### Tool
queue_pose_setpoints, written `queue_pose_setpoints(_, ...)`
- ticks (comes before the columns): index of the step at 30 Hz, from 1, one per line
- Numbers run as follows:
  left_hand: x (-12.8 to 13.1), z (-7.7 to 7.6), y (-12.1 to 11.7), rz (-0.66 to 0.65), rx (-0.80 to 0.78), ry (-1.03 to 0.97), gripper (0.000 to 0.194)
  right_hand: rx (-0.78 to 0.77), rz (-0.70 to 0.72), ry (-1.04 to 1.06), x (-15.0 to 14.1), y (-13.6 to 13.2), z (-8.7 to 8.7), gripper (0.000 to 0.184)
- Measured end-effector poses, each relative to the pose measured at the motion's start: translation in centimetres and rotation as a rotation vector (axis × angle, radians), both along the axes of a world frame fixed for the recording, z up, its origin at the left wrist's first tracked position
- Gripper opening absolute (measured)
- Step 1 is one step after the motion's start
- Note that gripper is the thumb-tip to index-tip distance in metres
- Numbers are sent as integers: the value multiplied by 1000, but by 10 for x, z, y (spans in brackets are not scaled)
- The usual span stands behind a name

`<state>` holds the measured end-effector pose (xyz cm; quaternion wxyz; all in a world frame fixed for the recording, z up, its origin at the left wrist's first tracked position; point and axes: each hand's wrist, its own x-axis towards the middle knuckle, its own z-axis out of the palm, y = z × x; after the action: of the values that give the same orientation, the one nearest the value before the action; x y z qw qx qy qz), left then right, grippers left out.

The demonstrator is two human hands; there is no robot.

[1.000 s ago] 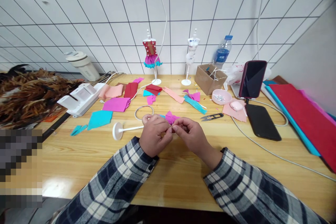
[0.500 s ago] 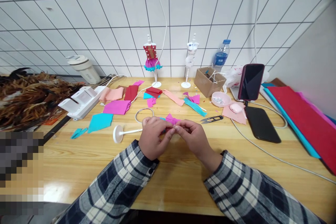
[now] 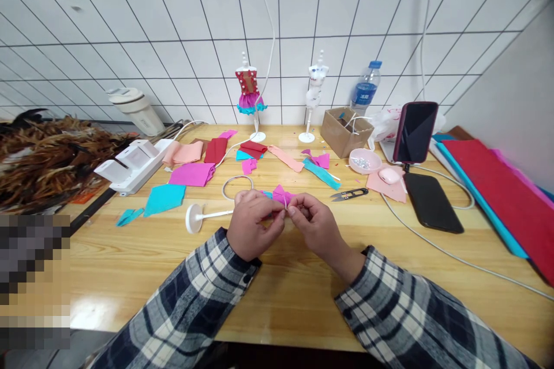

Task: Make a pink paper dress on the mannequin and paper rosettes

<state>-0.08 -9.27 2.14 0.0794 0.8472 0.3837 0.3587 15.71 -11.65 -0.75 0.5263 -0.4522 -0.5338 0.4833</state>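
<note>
"So, what lies left of the white stand (image 3: 194, 218)?"

"Furthest left of it, a heap of brown feathers (image 3: 64, 155); then a white power strip (image 3: 145, 168), and, nearer the stand, a flat turquoise piece (image 3: 164, 200)."

"And the stand itself?"

"It's tipped on its side at the middle of the table, round base facing left, its rod running rightward until the left hand (image 3: 255, 222) covers it. The far end is hidden."

"How is that hand set?"

"Curled over the stand's rod, apparently closed on it, with thumb and forefinger pressed together at the tips."

"What comes right of the rod?"

"A gathered magenta piece (image 3: 282, 192), just beyond where the fingertips meet; whether it's fastened to the stand can't be told. In front of it is a thin pale strand (image 3: 285, 203), and then the right hand (image 3: 315, 219), thumb and forefinger seeming to pinch that strand."

"Which step is that, then?"

"Most likely fine fingertip work with the strand, by the stand's hidden end."

"And the next move?"

"It probably calls for a steady left grip and a light right pinch, so the strand doesn't slip."

"Anything further right of the stand?"

"Black snips (image 3: 350, 194), well apart from it, then a pink bowl (image 3: 366, 161) and a dark phone (image 3: 434, 202) lying flat."
</note>
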Motion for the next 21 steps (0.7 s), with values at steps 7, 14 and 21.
queue_pose_setpoints(7,1,3,0,-212,-251,-245,12,-85,-119,62,3,9,0,22)
queue_pose_setpoints(14,-1,-2,0,-193,-424,-410,12,-140,-134,89,4,14,-5,25)
queue_pose_setpoints(21,-2,-4,0,-193,-444,-434,12,-145,-151,152,2,15,-5,27)
